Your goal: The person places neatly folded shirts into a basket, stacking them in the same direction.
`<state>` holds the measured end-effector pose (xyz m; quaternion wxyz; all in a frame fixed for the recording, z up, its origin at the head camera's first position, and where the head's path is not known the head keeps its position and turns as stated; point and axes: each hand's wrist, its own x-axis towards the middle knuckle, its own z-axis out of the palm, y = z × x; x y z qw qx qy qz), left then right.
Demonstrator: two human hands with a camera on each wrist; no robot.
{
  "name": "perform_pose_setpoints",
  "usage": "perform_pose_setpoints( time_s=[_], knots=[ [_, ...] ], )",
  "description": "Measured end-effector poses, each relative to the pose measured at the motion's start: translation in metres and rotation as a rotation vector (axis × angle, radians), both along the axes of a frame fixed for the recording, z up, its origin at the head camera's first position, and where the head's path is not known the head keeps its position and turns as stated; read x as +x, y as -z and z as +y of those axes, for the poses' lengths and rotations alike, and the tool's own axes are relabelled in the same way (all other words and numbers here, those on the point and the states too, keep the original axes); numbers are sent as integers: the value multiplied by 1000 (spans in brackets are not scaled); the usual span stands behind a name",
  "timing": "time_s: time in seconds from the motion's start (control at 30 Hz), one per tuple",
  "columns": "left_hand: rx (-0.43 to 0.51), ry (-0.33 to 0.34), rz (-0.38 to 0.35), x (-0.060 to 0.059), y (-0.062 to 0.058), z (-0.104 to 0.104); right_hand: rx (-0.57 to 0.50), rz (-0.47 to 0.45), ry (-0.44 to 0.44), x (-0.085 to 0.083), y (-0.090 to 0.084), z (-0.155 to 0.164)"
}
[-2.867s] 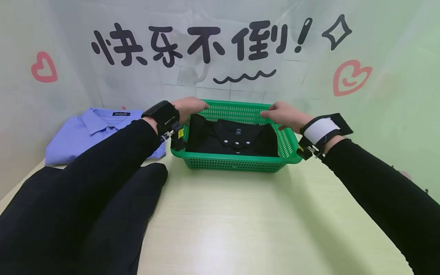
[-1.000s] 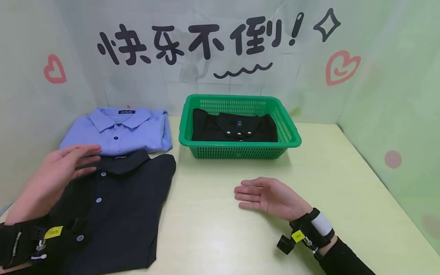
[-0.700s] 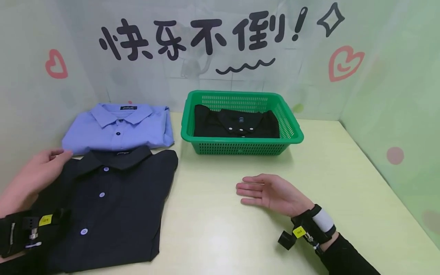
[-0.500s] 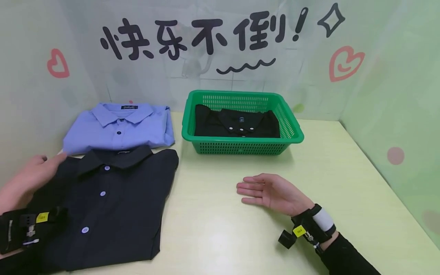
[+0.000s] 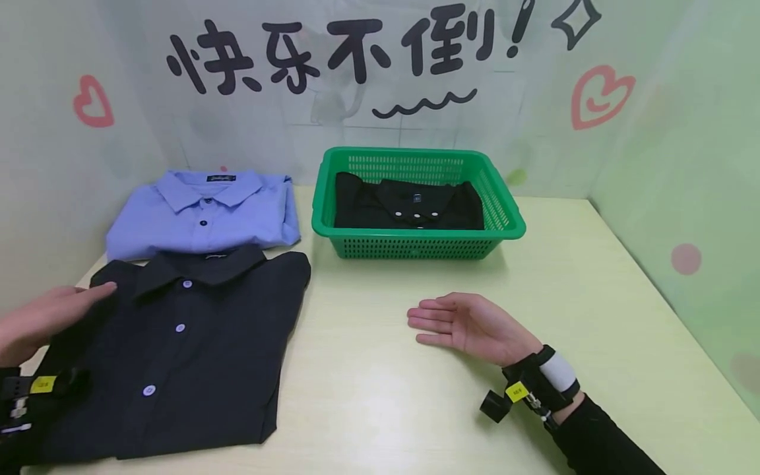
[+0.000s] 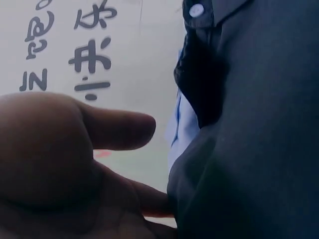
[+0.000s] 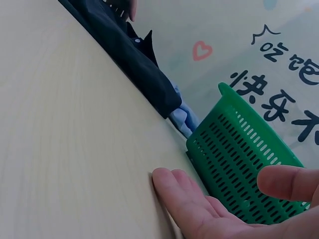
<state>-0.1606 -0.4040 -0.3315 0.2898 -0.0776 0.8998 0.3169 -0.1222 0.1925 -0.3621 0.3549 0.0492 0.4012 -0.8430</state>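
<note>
A folded black shirt [image 5: 172, 343] with white buttons lies at the table's front left. My left hand [image 5: 50, 315] rests with straight fingers on its left shoulder; in the left wrist view the left hand [image 6: 75, 164] touches the dark cloth of the black shirt [image 6: 254, 139]. My right hand [image 5: 469, 326] lies on its edge, fingers straight, on the bare table [image 5: 415, 369], holding nothing; the right wrist view shows the right hand [image 7: 209, 209] the same way, just before the green basket [image 7: 244, 159].
A folded blue shirt [image 5: 204, 211] lies behind the black one. A green basket [image 5: 505, 221] at the table's middle back holds another folded black shirt [image 5: 410, 206]. Decorated walls close in the table at the back and both sides.
Both hands left the basket and came back toward me. The left hand moved from above the black shirt's collar to its left shoulder; the right hand has hardly moved.
</note>
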Motion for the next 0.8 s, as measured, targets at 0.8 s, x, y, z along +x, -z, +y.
perform_pose_setpoints(
  time_s=[0.8],
  knots=[
    [419, 127, 27, 30, -9, 130, -2, -72, 14, 8, -13, -2]
  ],
)
